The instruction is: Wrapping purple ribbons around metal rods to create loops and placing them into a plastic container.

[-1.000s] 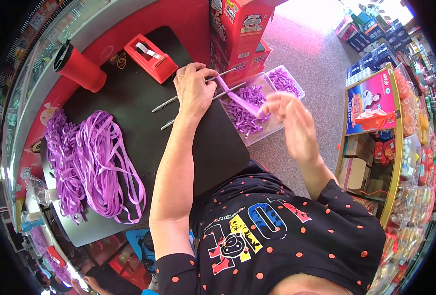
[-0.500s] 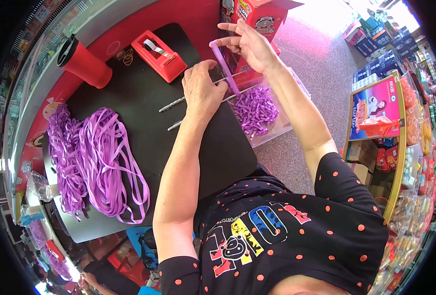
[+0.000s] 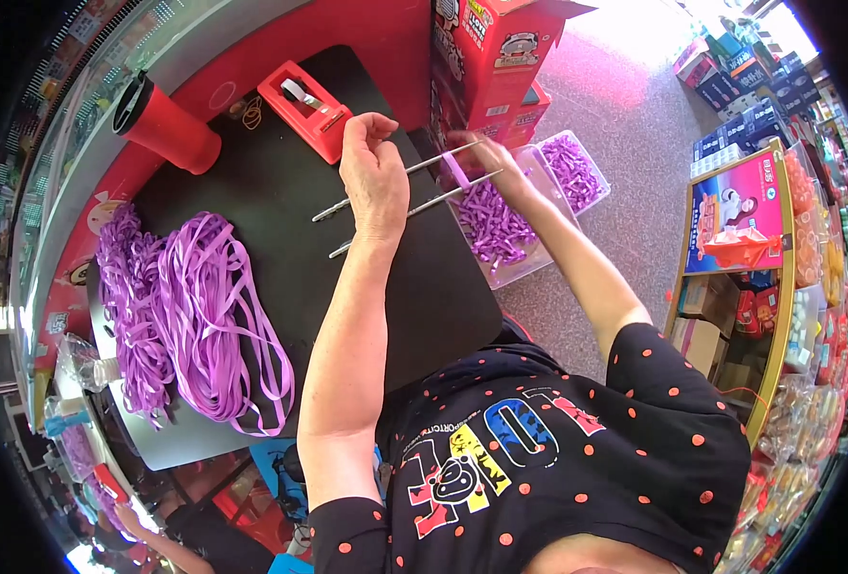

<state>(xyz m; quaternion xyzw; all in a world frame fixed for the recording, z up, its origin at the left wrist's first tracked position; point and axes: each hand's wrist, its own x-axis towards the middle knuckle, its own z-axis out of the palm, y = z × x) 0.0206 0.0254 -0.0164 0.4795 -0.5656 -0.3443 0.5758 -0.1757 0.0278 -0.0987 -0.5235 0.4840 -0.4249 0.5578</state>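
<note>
Above black mat: left hand closed on stiff metal rods; right hand pinching light, limp purple ribbon near rod tips

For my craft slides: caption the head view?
Left hand steadies two metal rods while right hand loops purple ribbon.
</note>
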